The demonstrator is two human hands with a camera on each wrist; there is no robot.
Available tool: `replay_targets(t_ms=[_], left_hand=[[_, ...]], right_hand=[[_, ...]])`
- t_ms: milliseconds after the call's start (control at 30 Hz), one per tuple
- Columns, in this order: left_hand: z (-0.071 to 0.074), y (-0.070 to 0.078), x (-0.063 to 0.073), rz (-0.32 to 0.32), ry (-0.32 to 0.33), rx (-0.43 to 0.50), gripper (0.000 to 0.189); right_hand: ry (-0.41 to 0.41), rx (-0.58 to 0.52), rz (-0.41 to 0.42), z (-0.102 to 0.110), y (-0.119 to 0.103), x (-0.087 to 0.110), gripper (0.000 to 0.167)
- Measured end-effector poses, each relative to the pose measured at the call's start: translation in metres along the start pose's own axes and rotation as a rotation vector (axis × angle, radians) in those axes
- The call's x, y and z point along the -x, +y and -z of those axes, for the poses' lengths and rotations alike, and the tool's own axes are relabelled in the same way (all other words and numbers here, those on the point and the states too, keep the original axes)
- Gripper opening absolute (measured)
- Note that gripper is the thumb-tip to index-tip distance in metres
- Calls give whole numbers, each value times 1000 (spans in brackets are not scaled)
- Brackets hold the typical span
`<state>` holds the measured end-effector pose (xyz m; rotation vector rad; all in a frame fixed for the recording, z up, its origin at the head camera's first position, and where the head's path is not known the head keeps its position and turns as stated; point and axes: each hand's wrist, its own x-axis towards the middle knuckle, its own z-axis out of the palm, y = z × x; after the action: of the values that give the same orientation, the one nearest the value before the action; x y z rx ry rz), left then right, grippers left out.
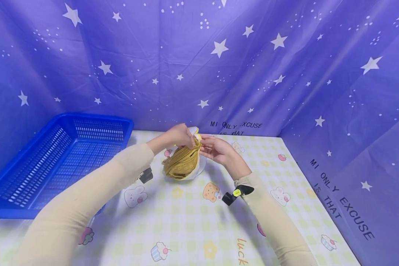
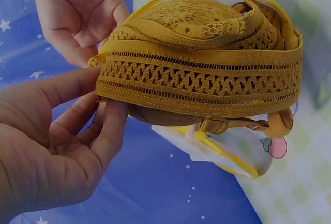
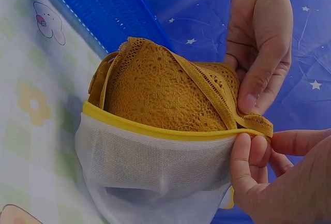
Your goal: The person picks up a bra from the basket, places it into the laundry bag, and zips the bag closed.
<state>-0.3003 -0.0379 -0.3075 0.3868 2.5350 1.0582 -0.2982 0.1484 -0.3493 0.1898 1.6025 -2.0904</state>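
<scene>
A mustard lace bra point(image 1: 182, 162), folded with its cups together, sits partly inside a white mesh laundry bag point(image 3: 155, 164). The yellow zipper edge of the bag crosses in front of the lace cup in the right wrist view. My left hand point(image 2: 62, 146) pinches the end of the bra's band between thumb and fingers, at the mouth of the bag. Beside it, my right hand point(image 3: 289, 169) pinches the bag's yellow edge at one corner, fingers and thumb on either side. The lower part of the bra is behind the mesh.
A large blue plastic basket point(image 1: 73, 147) stands on the left of the table. The tablecloth point(image 1: 186, 221) is checked, with cartoon prints. Purple star-patterned curtains point(image 1: 173, 55) hang behind and to the right. Each wrist carries a small black camera point(image 1: 231, 198).
</scene>
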Motion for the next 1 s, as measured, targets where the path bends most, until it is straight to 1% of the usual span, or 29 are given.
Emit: replay_targets(t_ms=[100,133,233,333,367,433,567,633,767,800,867,933,1000], left_hand=[[-2,1,-2,21,33,-15,5],[-2,2,-3,30,47,-27,8],[-4,3,-6,59,87,-78,25],[-8,2,-10,70,105,-142,35],[-9,1,-11,65,108,-164,36],[-13,0,-13,57,106,-179,36],[-20,-2,-14,38,120,-148,32],[-23,-3,-16,20,134,-161,33],[-26,-7,-19,-14,148,-197,37],[-25,-9,-19,-26,145,-183,36],[-24,-12,-17,-35,136,-107,32],[-20,-14,-15,-46,119,-56,20],[-14,-16,-11,-44,98,-17,9]], right_hand=[[-8,12,4,0,0,0,29],[-11,15,6,0,0,0,33],[-20,21,9,0,0,0,40],[-21,21,9,-1,0,-1,42],[-19,22,9,-1,0,-1,42],[-16,25,7,-1,0,-1,44],[-10,28,5,-2,1,-1,50],[-6,28,5,-2,1,-1,51],[-2,23,4,-2,1,1,45],[0,22,4,-2,1,1,41],[10,18,-1,-1,0,2,33],[20,15,-6,0,0,3,27],[31,11,-13,2,-1,3,23]])
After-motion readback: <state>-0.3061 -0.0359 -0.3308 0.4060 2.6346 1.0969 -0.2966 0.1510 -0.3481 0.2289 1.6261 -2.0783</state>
